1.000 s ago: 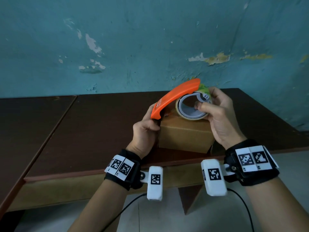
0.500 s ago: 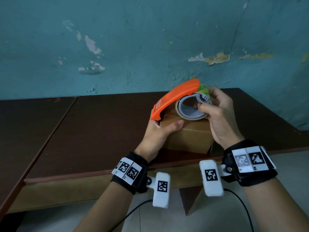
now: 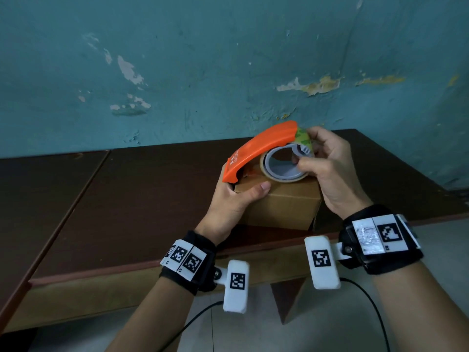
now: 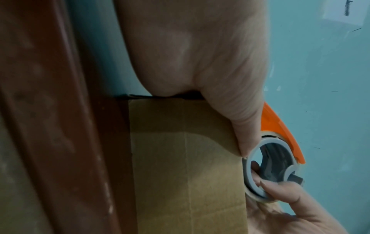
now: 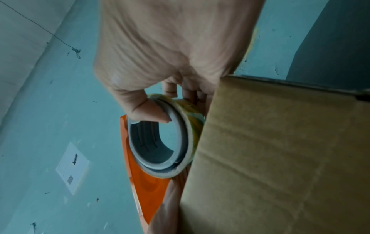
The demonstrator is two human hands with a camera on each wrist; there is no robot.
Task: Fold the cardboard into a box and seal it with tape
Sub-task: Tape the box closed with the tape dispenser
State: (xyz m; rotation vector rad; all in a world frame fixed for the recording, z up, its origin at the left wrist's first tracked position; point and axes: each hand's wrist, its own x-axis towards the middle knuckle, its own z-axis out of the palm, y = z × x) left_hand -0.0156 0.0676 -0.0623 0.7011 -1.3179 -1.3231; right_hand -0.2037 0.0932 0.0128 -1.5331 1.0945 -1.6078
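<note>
Head view: right hand (image 3: 330, 171) pinches the tape dispenser (image 3: 266, 148); left hand (image 3: 238, 196) grips the box (image 3: 284, 207).
The tape might stick crooked, I think, if the box slips under that left grip.

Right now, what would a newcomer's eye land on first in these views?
The bright orange tape dispenser, held above the cardboard box near the table's front edge. The right hand pinches its tape roll, thumb inside the grey core. The left hand holds the box's near left corner, thumb on the front face.
</note>
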